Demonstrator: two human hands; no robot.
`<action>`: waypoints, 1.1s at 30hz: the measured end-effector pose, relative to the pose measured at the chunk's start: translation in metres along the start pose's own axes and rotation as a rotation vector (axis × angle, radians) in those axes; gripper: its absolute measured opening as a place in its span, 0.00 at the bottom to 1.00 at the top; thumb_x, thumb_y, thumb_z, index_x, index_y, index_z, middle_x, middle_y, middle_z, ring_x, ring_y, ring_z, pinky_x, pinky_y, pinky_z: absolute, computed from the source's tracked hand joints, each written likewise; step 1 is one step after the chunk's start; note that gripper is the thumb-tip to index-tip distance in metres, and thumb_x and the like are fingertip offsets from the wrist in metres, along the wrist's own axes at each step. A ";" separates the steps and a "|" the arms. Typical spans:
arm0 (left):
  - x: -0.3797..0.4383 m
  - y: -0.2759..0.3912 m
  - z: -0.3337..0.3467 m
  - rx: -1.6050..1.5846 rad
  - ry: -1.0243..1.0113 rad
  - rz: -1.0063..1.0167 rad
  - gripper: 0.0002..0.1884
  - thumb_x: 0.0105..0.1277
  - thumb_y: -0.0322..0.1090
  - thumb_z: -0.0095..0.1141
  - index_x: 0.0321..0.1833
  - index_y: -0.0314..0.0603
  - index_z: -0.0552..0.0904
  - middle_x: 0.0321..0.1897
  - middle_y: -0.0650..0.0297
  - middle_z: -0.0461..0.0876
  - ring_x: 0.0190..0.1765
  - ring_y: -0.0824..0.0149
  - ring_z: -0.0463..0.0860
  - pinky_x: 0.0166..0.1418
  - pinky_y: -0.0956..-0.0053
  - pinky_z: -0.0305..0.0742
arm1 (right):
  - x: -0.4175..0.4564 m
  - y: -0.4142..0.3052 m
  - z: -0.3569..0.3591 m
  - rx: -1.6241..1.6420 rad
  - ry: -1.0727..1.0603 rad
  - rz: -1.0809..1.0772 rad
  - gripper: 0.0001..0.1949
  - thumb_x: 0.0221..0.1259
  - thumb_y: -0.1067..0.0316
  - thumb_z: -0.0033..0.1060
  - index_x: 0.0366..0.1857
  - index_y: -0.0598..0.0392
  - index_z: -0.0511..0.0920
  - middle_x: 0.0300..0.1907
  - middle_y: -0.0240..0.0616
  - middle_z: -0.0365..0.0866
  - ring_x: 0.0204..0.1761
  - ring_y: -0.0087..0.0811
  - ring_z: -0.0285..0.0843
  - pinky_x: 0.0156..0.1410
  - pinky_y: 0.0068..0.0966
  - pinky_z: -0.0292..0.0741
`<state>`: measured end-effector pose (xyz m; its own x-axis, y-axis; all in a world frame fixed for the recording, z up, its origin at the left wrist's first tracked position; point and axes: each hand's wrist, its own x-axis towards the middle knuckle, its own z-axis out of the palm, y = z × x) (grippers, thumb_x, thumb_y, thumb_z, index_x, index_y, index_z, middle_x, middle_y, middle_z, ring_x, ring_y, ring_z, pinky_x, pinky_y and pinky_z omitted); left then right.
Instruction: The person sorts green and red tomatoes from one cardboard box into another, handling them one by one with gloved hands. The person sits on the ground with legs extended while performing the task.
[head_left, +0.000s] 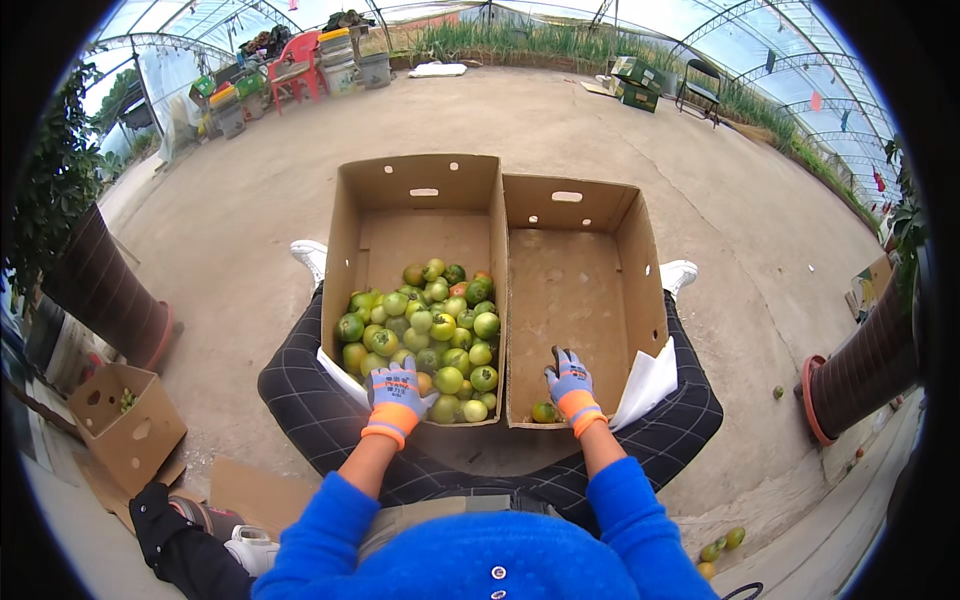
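Note:
My left hand (396, 388), in a grey-and-orange work glove, rests palm down on the tomatoes in the left cardboard box (420, 180). Its palm is hidden, so a grip on any tomato cannot be made out. Green and yellowish tomatoes (442, 326), a few turning red, are heaped in that box's near half. Inside the near end of the right cardboard box (566, 277) is my right hand (571, 382), gloved alike. Its fingers are apart, and no item shows in them. One green-orange tomato (544, 412) lies beside that hand, at the box's near wall.
Both boxes stand side by side between my legs. Loose tomatoes (721, 544) lie on the concrete floor at the lower right. A smaller carton (127, 427) stands at the left. Tall brown planters (112, 289) flank me. Farther off are a red plastic chair (298, 64) and stacked buckets (339, 64).

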<state>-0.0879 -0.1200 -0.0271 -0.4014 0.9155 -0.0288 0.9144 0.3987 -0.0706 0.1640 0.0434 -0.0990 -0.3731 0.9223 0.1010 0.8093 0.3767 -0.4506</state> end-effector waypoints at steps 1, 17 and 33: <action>0.001 0.001 0.005 0.010 -0.021 -0.026 0.42 0.53 0.65 0.63 0.62 0.38 0.71 0.46 0.51 0.81 0.51 0.54 0.81 0.57 0.60 0.68 | -0.002 -0.005 0.003 -0.061 -0.128 0.052 0.25 0.65 0.54 0.55 0.66 0.47 0.71 0.67 0.49 0.69 0.67 0.49 0.67 0.70 0.41 0.65; 0.004 0.012 -0.019 -1.863 -0.173 0.061 0.25 0.65 0.43 0.65 0.57 0.32 0.76 0.48 0.57 0.82 0.50 0.68 0.82 0.49 0.74 0.80 | -0.048 -0.120 -0.083 0.691 0.142 -0.747 0.34 0.55 0.68 0.67 0.69 0.57 0.66 0.67 0.52 0.67 0.70 0.50 0.63 0.74 0.40 0.61; 0.009 0.036 0.016 -0.027 0.060 0.175 0.42 0.56 0.62 0.62 0.68 0.42 0.71 0.51 0.57 0.78 0.57 0.58 0.75 0.68 0.60 0.57 | 0.002 -0.004 0.012 0.242 -0.109 0.020 0.24 0.57 0.66 0.63 0.61 0.50 0.76 0.55 0.50 0.79 0.56 0.49 0.77 0.61 0.37 0.73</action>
<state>-0.0597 -0.0979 -0.0462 -0.2330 0.9722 0.0214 0.9713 0.2337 -0.0434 0.1549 0.0424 -0.1074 -0.4154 0.9096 -0.0008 0.6901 0.3145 -0.6518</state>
